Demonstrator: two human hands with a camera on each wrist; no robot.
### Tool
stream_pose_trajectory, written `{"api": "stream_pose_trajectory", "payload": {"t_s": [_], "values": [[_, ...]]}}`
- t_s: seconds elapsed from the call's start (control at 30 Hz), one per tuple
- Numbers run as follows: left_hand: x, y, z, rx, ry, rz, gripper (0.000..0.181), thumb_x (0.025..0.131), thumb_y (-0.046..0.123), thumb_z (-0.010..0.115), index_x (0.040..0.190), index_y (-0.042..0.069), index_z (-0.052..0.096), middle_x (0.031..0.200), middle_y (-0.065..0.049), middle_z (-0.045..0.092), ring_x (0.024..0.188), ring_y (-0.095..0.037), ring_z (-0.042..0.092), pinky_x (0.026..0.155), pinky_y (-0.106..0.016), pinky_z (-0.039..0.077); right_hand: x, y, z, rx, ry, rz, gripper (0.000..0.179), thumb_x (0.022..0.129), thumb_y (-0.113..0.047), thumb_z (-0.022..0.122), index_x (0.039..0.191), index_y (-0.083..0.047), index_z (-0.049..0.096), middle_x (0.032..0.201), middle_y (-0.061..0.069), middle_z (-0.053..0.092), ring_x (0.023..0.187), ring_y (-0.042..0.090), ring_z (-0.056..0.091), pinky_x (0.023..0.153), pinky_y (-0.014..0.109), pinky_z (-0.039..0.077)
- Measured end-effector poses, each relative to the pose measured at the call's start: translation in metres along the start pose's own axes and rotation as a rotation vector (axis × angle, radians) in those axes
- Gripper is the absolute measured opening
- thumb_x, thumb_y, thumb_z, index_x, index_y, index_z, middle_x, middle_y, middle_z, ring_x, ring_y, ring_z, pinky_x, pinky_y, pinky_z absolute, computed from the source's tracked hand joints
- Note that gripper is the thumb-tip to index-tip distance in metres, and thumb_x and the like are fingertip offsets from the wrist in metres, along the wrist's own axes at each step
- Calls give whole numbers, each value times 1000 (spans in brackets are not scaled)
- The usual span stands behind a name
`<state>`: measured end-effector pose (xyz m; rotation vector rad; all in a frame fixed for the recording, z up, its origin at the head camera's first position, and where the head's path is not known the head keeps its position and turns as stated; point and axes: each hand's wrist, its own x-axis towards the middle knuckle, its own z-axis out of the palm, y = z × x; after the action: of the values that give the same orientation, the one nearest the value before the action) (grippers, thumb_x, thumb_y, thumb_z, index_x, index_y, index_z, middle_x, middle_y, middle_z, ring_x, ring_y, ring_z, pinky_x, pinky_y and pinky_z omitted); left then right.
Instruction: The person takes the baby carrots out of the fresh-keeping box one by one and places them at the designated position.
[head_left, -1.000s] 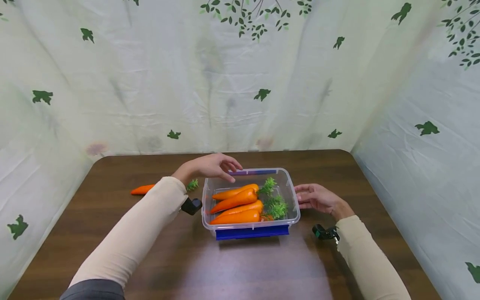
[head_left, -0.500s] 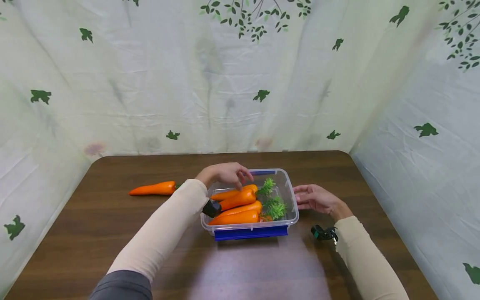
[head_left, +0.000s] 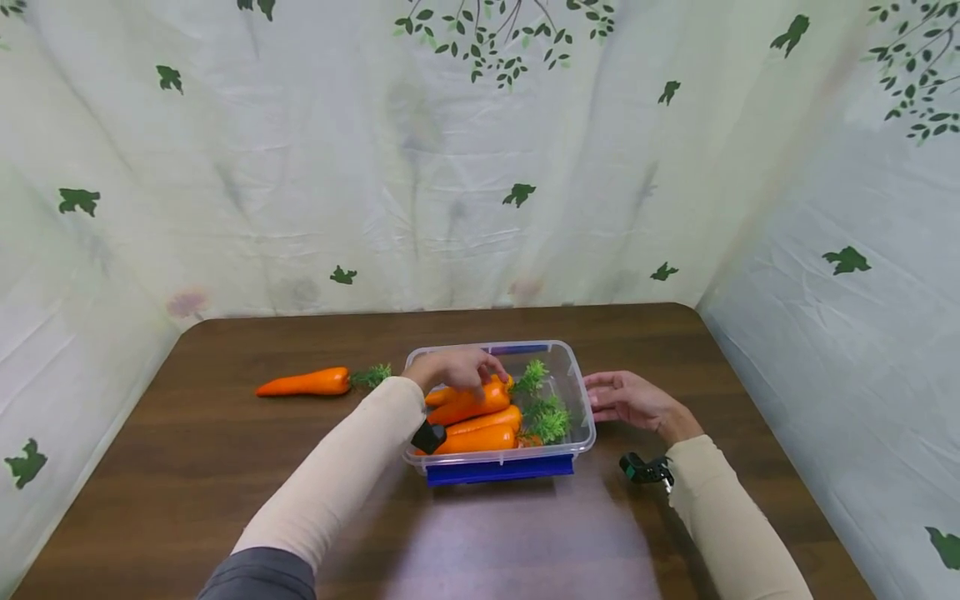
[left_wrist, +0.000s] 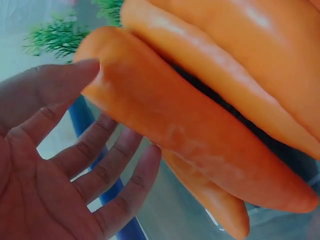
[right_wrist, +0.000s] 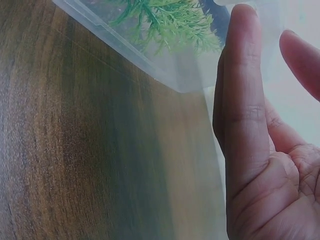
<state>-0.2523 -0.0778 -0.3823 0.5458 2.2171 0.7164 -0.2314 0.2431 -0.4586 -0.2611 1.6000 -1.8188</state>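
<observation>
An uncovered clear plastic container point(head_left: 588, 408) with blue clips holds several orange carrots point(head_left: 476, 439) with frilly green tops point(head_left: 550, 419). My left hand point(head_left: 459, 367) reaches over its back left part and grips the thick end of a carrot point(left_wrist: 165, 115) among them. In the left wrist view, the thumb point(left_wrist: 75, 77) lies on that carrot's shoulder while fingers curl in at its far side. At the container's right wall, my right hand point(head_left: 633, 400) rests with fingers extended, their tips right at the wall. The right wrist view shows those straight fingers point(right_wrist: 244, 90) beside the corner.
Another carrot point(head_left: 307, 382) with a green top lies on the brown wooden table point(head_left: 360, 517), left of the container. Behind the table and on both sides hangs a pale curtain point(head_left: 300, 167) with leaf prints. Each wrist wears a small black camera point(head_left: 429, 437).
My left hand has moved right and down, from above the container's back left corner onto a carrot inside. The right hand has stayed at the right wall.
</observation>
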Motion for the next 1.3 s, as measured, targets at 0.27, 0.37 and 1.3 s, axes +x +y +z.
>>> {"api": "stream_pose_trajectory", "payload": {"t_s": [0.27,0.37,1.3], "values": [[3,-3,6,21,23,-3,44,83,-5,69,124,9,61,126,-12,57,121,-29,50,104,-41,41,-2,-1,3,6,14,13,42,94,4,52,134,14,40,108,12,68,94,22,68,86,38,54],[4,-3,8,61,31,-5,44,83,-1,71,125,7,60,125,-11,58,120,-28,51,105,-40,39,-2,0,3,14,15,9,41,94,5,52,133,13,41,107,11,68,93,22,68,85,38,54],[-3,3,0,-36,-3,95,50,84,15,73,131,19,57,116,-8,59,102,-22,55,87,-37,47,-3,3,2,55,13,-12,32,95,7,51,126,-1,48,106,11,69,94,22,69,85,37,54]]}}
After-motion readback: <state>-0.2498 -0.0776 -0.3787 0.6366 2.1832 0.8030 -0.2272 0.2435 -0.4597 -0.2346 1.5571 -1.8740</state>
